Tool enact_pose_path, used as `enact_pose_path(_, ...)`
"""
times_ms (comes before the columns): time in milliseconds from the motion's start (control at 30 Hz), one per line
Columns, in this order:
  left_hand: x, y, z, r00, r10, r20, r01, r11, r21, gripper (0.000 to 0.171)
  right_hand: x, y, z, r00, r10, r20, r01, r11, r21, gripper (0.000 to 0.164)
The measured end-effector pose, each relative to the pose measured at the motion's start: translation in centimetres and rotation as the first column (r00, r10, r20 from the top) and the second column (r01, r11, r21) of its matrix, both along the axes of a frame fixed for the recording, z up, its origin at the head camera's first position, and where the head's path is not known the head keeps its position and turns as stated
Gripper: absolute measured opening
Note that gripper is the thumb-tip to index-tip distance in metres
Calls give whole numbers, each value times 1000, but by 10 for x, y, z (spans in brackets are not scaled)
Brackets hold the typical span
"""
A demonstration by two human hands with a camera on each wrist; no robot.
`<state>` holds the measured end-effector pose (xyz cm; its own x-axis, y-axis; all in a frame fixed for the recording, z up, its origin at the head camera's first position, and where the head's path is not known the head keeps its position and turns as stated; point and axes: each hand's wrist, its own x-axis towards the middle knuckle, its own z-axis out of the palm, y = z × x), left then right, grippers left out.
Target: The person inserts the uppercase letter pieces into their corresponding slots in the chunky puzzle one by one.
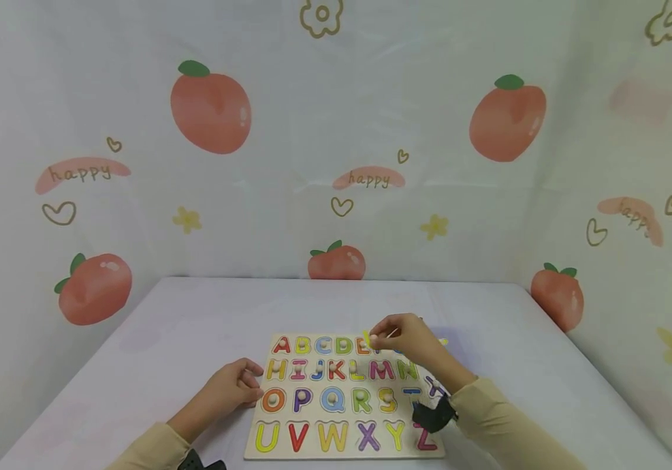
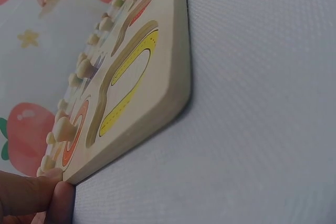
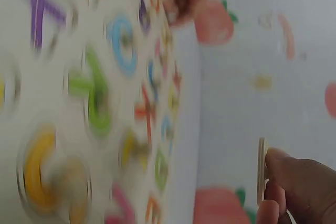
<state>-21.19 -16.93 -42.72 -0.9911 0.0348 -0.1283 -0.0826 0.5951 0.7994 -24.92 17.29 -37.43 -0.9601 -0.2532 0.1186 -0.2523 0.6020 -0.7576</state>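
Observation:
A wooden alphabet puzzle board (image 1: 347,418) lies on the table, with rows of coloured letters; many in the upper rows carry round wooden knobs. My left hand (image 1: 234,386) grips the board's left edge. In the left wrist view its thumb (image 2: 31,190) is on top near the orange O (image 2: 67,129), a finger against the side. My right hand (image 1: 409,338) is above the top row, pinching a thin yellow letter piece (image 1: 366,337). Seen edge-on in the right wrist view, that piece (image 3: 261,171) does not show which letter it is. The hand hides part of the top row.
A purple letter piece (image 1: 434,386) lies at the board's right edge, partly hidden by the right forearm. Past the right hand a bit of yellow (image 1: 443,341) shows. The bottom-row recesses, such as the U (image 1: 267,437), have no knobs. A fruit-printed curtain (image 1: 288,222) stands behind the table.

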Motion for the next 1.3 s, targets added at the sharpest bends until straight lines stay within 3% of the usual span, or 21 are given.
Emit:
enact_pose_path(200, 1, 1, 1, 1000, 3, -9, -3, 1000, 11, 34, 29, -46, -1, 985, 174, 6, -174, 985, -5, 8)
enact_pose_path(433, 2, 1, 0, 1000, 6, -1, -6, 1000, 1, 35, 51, -89, -8, 963, 258, 78, -254, 966, -50, 12)
enact_pose_path(1000, 3, -1, 3, 999, -36, -18, 36, 999, 14, 35, 63, -148, -28, 917, 356, 179, -352, 934, -52, 17)
enact_pose_path(1300, 3, 0, 3, 999, -29, -13, 30, 999, 20, 35, 67, -158, -37, 918, 365, 158, -366, 930, -23, 18)
